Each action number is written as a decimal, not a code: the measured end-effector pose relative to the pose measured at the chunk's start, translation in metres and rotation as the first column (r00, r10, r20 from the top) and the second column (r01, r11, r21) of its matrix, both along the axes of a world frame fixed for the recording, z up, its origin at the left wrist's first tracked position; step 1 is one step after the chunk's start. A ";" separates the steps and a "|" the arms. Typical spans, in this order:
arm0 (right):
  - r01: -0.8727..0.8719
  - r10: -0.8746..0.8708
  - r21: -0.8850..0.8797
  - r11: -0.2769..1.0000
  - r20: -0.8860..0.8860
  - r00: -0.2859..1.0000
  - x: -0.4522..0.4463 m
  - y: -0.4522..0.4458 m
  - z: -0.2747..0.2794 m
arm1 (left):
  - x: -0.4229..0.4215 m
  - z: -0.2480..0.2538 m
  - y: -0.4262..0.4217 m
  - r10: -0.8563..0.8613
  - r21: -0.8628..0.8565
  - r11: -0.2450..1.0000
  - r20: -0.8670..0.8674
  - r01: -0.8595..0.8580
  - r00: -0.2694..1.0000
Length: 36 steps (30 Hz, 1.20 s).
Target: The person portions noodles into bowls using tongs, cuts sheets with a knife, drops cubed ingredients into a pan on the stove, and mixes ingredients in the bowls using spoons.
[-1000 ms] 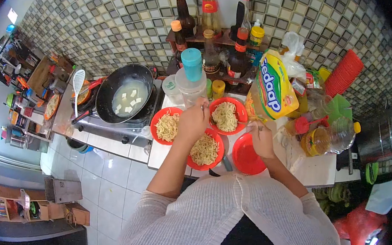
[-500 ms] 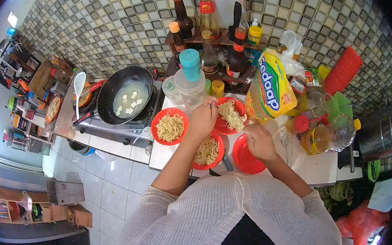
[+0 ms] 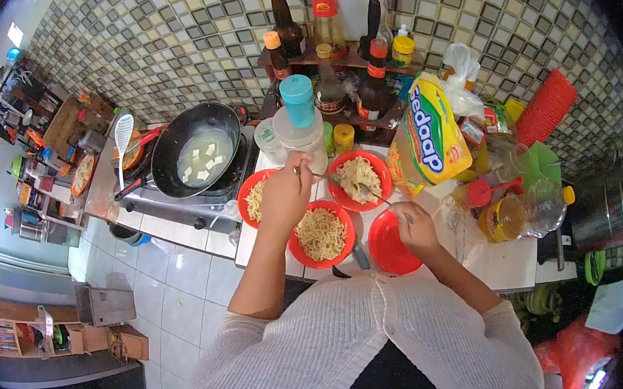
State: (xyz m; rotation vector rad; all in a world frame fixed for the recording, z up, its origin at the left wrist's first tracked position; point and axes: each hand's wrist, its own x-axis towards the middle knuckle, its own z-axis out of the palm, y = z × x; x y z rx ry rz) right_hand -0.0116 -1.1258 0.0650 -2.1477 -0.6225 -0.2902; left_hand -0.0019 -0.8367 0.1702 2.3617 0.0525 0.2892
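My left hand point(image 3: 287, 193) is closed around a metal utensil point(image 3: 322, 176) that reaches to the noodles point(image 3: 359, 177) in the back right red bowl point(image 3: 386, 180). In my right hand point(image 3: 416, 228) is a fork or spoon point(image 3: 377, 196), its far end in the same noodles. The front red bowl point(image 3: 297, 256) holds noodles point(image 3: 320, 233). Another red bowl point(image 3: 244, 207) with noodles lies partly behind my left hand. Below my right hand sits a red plate or bowl point(image 3: 388, 247) with nothing visible in it.
A black wok point(image 3: 202, 149) with white cubes in liquid stands on the stove at left. Behind the bowls are a blue-lidded container point(image 3: 299, 102) and sauce bottles point(image 3: 374, 87). A yellow Sedaap pouch point(image 3: 430, 138), stacked red baskets point(image 3: 546, 108) and an oil bottle point(image 3: 502, 223) are right.
My left hand has moved left, away from the back right bowl, uncovering the utensil and the front bowl's noodles. The noodles in the back bowl have shifted. My right hand stays near that bowl.
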 end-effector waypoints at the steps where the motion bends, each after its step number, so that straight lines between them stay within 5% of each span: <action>1: 0.000 0.000 -0.002 1.000 0.003 1.000 0.002 0.001 0.001 | 0.000 -0.001 -0.003 0.000 -0.002 1.000 0.003 0.000 1.000; 7: 0.057 -0.050 0.114 0.992 -0.065 0.997 0.009 0.004 0.045 | 0.002 -0.007 -0.012 -0.078 0.138 0.988 0.069 0.068 0.995; 9: 0.108 -0.096 0.033 0.994 -0.244 0.965 0.010 0.005 0.049 | 0.008 -0.011 -0.009 -0.074 0.146 0.987 0.085 0.061 0.994; 10: 0.112 -0.101 0.032 0.993 -0.242 0.965 0.009 0.006 0.043 | 0.009 -0.012 -0.009 -0.066 0.148 0.988 0.098 0.051 0.993; 12: 0.046 -0.028 -0.223 0.974 0.082 0.996 0.012 0.009 0.027 | 0.010 -0.005 -0.012 -0.074 0.155 0.986 0.086 0.060 0.994; 18: 0.122 -0.082 -0.220 0.968 0.181 0.980 0.001 0.010 0.057 | 0.014 0.002 -0.011 -0.038 0.208 0.978 0.019 0.033 0.999; 21: 0.141 -0.138 -0.147 0.979 0.032 0.990 0.011 0.017 0.026 | 0.022 -0.018 -0.015 -0.060 0.280 0.958 0.001 0.057 0.998; 23: 0.094 -0.095 -0.070 0.993 -0.001 0.996 0.014 0.023 0.009 | 0.031 -0.035 -0.019 -0.102 0.097 0.991 0.066 0.095 0.993; 27: 0.105 -0.099 0.069 0.992 -0.091 0.991 0.013 0.027 0.008 | 0.040 -0.051 -0.024 -0.117 0.017 0.993 0.137 0.116 0.984; 30: 0.053 -0.053 0.005 0.999 0.006 0.999 0.008 0.027 0.028 | 0.044 -0.060 -0.031 -0.146 0.004 0.989 0.191 0.148 0.971; 36: -0.057 0.090 -0.235 0.970 0.133 0.987 0.004 0.022 0.018 | 0.046 -0.067 -0.034 -0.108 -0.088 0.990 0.023 0.110 0.994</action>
